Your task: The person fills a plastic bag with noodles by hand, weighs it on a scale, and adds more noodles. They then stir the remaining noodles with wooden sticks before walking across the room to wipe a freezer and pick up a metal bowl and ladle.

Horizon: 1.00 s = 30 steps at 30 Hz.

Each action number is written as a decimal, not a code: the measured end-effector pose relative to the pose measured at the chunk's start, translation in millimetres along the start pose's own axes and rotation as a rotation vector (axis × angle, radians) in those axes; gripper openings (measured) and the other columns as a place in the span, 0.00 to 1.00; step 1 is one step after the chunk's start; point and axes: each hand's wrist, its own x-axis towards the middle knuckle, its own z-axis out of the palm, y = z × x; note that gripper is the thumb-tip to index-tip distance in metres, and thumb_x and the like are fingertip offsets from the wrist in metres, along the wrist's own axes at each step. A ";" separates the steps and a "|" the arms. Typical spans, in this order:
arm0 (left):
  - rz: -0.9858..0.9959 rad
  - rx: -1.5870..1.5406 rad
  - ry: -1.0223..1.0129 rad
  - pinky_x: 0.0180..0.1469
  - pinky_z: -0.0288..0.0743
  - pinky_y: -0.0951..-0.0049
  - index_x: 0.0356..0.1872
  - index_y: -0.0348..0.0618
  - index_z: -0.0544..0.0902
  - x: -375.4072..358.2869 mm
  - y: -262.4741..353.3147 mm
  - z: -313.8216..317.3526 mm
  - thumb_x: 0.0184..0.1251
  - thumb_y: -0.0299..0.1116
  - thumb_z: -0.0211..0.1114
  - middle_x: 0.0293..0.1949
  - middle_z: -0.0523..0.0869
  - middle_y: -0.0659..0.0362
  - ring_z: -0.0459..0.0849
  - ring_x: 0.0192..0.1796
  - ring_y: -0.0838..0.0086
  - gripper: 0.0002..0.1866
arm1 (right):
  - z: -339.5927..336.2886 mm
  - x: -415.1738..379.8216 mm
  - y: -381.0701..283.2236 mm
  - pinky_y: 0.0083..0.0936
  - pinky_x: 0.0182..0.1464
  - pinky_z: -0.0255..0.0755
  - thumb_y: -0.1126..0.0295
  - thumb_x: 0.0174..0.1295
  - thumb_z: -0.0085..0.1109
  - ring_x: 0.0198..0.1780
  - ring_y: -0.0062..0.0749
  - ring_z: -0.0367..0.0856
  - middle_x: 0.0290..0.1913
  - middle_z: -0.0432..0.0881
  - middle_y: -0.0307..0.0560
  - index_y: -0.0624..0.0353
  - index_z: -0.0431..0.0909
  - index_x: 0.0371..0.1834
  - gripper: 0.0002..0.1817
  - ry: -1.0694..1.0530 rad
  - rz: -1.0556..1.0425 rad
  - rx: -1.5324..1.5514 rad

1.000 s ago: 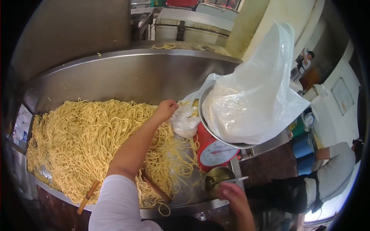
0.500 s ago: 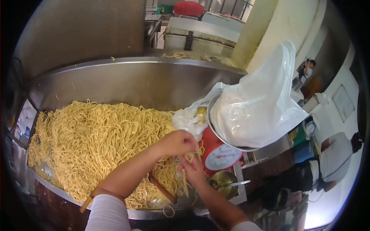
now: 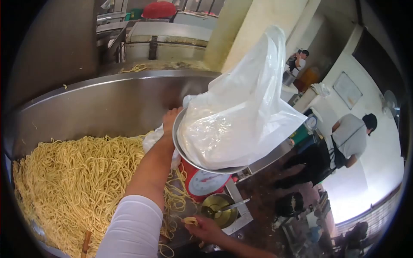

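Noodles [image 3: 77,180] lie heaped in the trough [image 3: 107,105], which pens them in. The left hand [image 3: 171,117] is by the pan [image 3: 195,163], grip unclear; well apart, the right hand [image 3: 206,230] pinches a yellow strand [image 3: 190,220]. The scale [image 3: 208,185] bears the pan, which cradles the bag [image 3: 232,120].

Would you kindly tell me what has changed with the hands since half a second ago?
The left hand has parted from the right hand and moved forward, to beside the round metal pan; whether it grips anything is unclear. The right hand, holding a small pale yellow loop, has drawn back. The large translucent white plastic bag stays in the pan on the red dial scale.
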 end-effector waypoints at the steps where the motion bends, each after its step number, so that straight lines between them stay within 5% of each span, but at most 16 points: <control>1: 0.008 0.003 0.002 0.53 0.75 0.50 0.52 0.39 0.78 0.4 -3.1 1.2 0.64 0.41 0.61 0.48 0.84 0.47 0.81 0.52 0.50 0.20 | -1.8 -3.6 -3.2 0.19 0.35 0.69 0.60 0.72 0.57 0.32 0.15 0.73 0.31 0.77 0.33 0.60 0.77 0.52 0.16 -0.002 0.025 0.051; 4: -0.120 -0.293 0.062 0.48 0.76 0.53 0.40 0.37 0.80 17.8 -38.2 36.0 0.65 0.39 0.60 0.41 0.85 0.46 0.83 0.46 0.51 0.14 | -5.6 -8.3 -2.3 0.18 0.36 0.70 0.61 0.71 0.58 0.33 0.15 0.73 0.32 0.77 0.33 0.59 0.77 0.53 0.15 0.006 0.049 0.066; 6: -0.330 -1.289 0.091 0.47 0.76 0.55 0.33 0.35 0.81 34.7 -67.0 64.3 0.66 0.39 0.59 0.36 0.86 0.44 0.84 0.44 0.50 0.14 | -3.3 -11.0 -1.2 0.17 0.36 0.69 0.62 0.71 0.57 0.33 0.14 0.73 0.33 0.77 0.33 0.59 0.76 0.54 0.15 0.010 0.053 0.162; 10: -0.369 -1.004 0.092 0.44 0.75 0.53 0.34 0.33 0.82 0.1 -60.7 17.4 0.66 0.41 0.58 0.34 0.86 0.44 0.84 0.38 0.54 0.17 | 0.3 -16.3 -0.5 0.15 0.34 0.68 0.63 0.72 0.57 0.31 0.13 0.72 0.33 0.76 0.30 0.57 0.76 0.57 0.15 -0.015 0.077 0.293; 12: 0.067 -0.542 0.122 0.40 0.76 0.56 0.34 0.33 0.83 -26.7 -66.3 -3.2 0.65 0.42 0.60 0.29 0.85 0.48 0.82 0.32 0.61 0.18 | 1.0 -16.9 8.4 0.15 0.33 0.67 0.64 0.72 0.57 0.30 0.12 0.72 0.32 0.75 0.30 0.57 0.76 0.58 0.15 -0.022 0.123 0.299; 13: 0.061 -0.537 0.122 0.40 0.76 0.56 0.34 0.33 0.83 -38.1 -59.5 -32.4 0.65 0.42 0.60 0.29 0.85 0.48 0.82 0.32 0.61 0.18 | 2.5 -16.8 13.4 0.14 0.32 0.67 0.64 0.72 0.57 0.30 0.12 0.71 0.32 0.75 0.29 0.57 0.76 0.58 0.15 -0.024 0.172 0.308; 15: 0.083 -0.047 -0.429 0.38 0.77 0.62 0.36 0.36 0.85 -56.1 -37.0 -96.3 0.63 0.43 0.62 0.28 0.85 0.53 0.82 0.30 0.67 0.17 | 5.0 -17.0 17.4 0.14 0.31 0.66 0.63 0.72 0.57 0.30 0.11 0.71 0.32 0.75 0.30 0.56 0.76 0.58 0.16 -0.029 0.145 0.333; 16: 0.080 -0.044 -0.433 0.38 0.77 0.62 0.36 0.36 0.85 -53.6 -37.3 -102.5 0.63 0.43 0.62 0.28 0.85 0.53 0.82 0.30 0.67 0.17 | 5.3 -17.6 17.9 0.14 0.31 0.66 0.63 0.71 0.58 0.29 0.11 0.71 0.31 0.75 0.30 0.55 0.77 0.59 0.16 -0.026 0.116 0.352; 18: -0.363 -0.804 -0.367 0.35 0.76 0.67 0.36 0.42 0.87 -40.1 -39.5 -118.8 0.61 0.41 0.65 0.29 0.85 0.56 0.83 0.31 0.69 0.13 | 5.3 -18.4 16.9 0.13 0.30 0.65 0.62 0.71 0.58 0.28 0.11 0.70 0.31 0.76 0.30 0.54 0.77 0.59 0.16 -0.017 0.122 0.326; 20: -0.551 -1.231 -0.172 0.28 0.69 0.68 0.34 0.46 0.87 -26.2 -21.2 -150.0 0.59 0.39 0.66 0.24 0.81 0.60 0.77 0.26 0.72 0.09 | 11.8 -22.6 11.4 0.12 0.28 0.63 0.62 0.71 0.58 0.26 0.10 0.69 0.29 0.76 0.29 0.53 0.77 0.59 0.16 0.023 0.158 0.305; 24: -0.481 -1.122 -0.045 0.21 0.58 0.70 0.34 0.48 0.86 0.9 19.9 -230.2 0.60 0.37 0.66 0.20 0.72 0.66 0.67 0.20 0.78 0.06 | 15.3 -30.2 13.1 0.12 0.28 0.63 0.63 0.71 0.58 0.26 0.11 0.69 0.29 0.76 0.29 0.54 0.78 0.58 0.15 -0.030 0.127 0.286; 27: -0.347 -1.018 -0.050 0.29 0.66 0.71 0.39 0.49 0.87 -4.4 41.8 -298.5 0.64 0.39 0.63 0.26 0.78 0.65 0.74 0.26 0.76 0.10 | 15.4 -39.7 12.3 0.12 0.28 0.64 0.63 0.71 0.59 0.26 0.11 0.71 0.28 0.77 0.30 0.55 0.79 0.57 0.15 0.020 0.105 0.422; 30: -0.280 -1.011 -0.076 0.21 0.54 0.71 0.37 0.49 0.86 -30.8 50.0 -350.2 0.61 0.38 0.65 0.19 0.68 0.68 0.63 0.19 0.81 0.08 | 14.4 -45.2 -4.4 0.12 0.28 0.64 0.64 0.71 0.59 0.26 0.11 0.71 0.28 0.78 0.30 0.56 0.78 0.54 0.13 0.007 0.152 0.432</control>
